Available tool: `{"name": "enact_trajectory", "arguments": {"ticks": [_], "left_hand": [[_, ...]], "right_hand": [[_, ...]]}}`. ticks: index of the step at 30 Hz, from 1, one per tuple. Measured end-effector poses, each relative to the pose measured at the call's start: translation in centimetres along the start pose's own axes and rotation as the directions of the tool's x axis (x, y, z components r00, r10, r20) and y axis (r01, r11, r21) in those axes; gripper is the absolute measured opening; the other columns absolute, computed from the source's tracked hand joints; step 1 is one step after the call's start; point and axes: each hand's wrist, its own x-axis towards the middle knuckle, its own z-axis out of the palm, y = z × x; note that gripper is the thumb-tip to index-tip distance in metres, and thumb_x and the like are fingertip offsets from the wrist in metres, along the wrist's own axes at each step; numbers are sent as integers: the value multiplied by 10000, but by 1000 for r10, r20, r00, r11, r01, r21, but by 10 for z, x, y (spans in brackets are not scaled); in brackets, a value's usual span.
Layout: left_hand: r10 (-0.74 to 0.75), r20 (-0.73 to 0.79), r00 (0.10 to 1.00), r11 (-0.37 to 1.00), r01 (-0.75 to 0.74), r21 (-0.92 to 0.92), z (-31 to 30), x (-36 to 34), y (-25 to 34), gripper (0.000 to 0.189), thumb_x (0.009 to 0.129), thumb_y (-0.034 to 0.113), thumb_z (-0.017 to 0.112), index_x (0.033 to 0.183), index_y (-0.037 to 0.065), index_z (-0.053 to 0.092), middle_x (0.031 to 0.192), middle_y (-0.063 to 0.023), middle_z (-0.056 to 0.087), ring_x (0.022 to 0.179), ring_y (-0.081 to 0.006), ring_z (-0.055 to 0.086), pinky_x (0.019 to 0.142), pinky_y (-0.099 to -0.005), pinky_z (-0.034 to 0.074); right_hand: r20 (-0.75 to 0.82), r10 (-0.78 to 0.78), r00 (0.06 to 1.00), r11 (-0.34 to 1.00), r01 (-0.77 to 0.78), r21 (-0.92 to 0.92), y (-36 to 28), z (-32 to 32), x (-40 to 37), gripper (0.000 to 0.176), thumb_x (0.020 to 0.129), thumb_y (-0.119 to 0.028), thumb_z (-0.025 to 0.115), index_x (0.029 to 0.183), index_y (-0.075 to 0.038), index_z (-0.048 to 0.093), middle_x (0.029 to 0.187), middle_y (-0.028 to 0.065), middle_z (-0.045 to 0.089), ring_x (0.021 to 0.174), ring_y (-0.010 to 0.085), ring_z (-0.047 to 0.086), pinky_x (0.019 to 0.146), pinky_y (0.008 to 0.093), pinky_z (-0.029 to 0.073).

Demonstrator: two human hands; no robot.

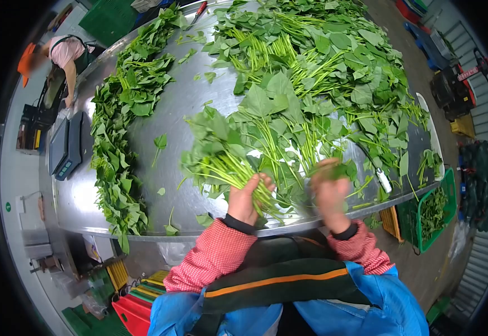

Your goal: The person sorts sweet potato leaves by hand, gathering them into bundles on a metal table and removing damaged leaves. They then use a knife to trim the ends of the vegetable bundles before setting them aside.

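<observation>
My left hand [245, 200] is closed around the stems of a bunch of leafy greens [221, 159], whose leaves point away from me over the table. To its right is my right hand [329, 190], near the table's front edge and smeared by motion. Some green leaf shows by its fingers, but whether they grip it cannot be made out. Loose leafy stems [280, 134] lie just beyond both hands. A white-handled tool [384, 180], possibly a knife, rests right of my right hand, partly among leaves.
A large heap of greens [322, 50] covers the metal table's [193, 92] far right. A long row of greens [112, 145] runs down the left, beside a scale [67, 147]. A red-handled tool [201, 8] lies at the back. Another person [70, 56] bends at far left. A green crate [440, 210] stands right.
</observation>
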Motion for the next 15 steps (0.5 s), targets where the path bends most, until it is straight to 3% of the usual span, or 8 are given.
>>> {"name": "enact_trajectory", "arguments": {"ticks": [1,2,5,7,9,12,13,15], "left_hand": [[49,-20,999,998,-49,-33,-3,-1,2,129,904,65,550,1016,2,532,918,-93,599,803,-196,616,736,-344,561],[141,-18,990,990,-141,-9,-2,-3,7,130,915,123,557,962,3,560,855,-81,617,763,-184,637,657,-291,555],[80,-6,997,995,-80,53,-3,-10,26,140,911,126,566,964,-2,555,841,-71,605,757,-169,629,623,-256,545],[-63,11,998,998,63,2,-19,-2,30,156,903,137,581,974,0,555,846,-71,600,717,-152,601,556,-199,506],[-194,16,981,977,195,-84,-39,10,29,168,903,143,584,990,3,556,843,-66,594,701,-144,588,536,-183,485],[-315,150,937,909,343,-236,-54,20,30,137,908,111,570,1003,14,550,859,-52,555,702,-120,544,593,-211,482],[-336,192,922,882,379,-279,-54,20,32,128,908,106,569,1001,19,550,862,-48,546,705,-115,535,602,-214,480],[-248,191,950,900,299,-319,-54,18,41,120,905,108,576,997,37,546,870,-44,538,702,-107,517,600,-205,472]], "right_hand": [[-82,76,994,981,-59,185,-14,-19,18,164,878,-170,556,965,-31,558,615,28,572,486,106,531,437,257,413],[-154,166,974,924,-99,369,-29,-32,38,202,893,-212,564,975,-27,560,618,15,568,488,82,513,440,241,405],[6,460,888,887,-460,39,3,-29,61,277,900,-286,567,977,-20,574,633,26,585,483,83,520,444,246,414],[272,288,918,946,-228,-232,41,0,53,349,874,-347,584,966,-10,590,645,66,607,489,152,559,465,303,443],[320,212,923,790,31,-612,27,31,60,334,844,-347,604,943,-28,604,681,117,626,546,246,594,514,367,460],[388,57,920,607,277,-745,60,63,73,287,823,-318,613,921,-48,609,713,151,625,609,312,596,556,407,458],[379,81,922,675,229,-701,54,64,75,274,822,-306,613,912,-48,608,706,143,623,611,293,597,555,397,455],[370,123,921,788,136,-600,39,66,83,248,819,-282,615,895,-46,605,693,127,618,615,254,600,552,376,450]]}}
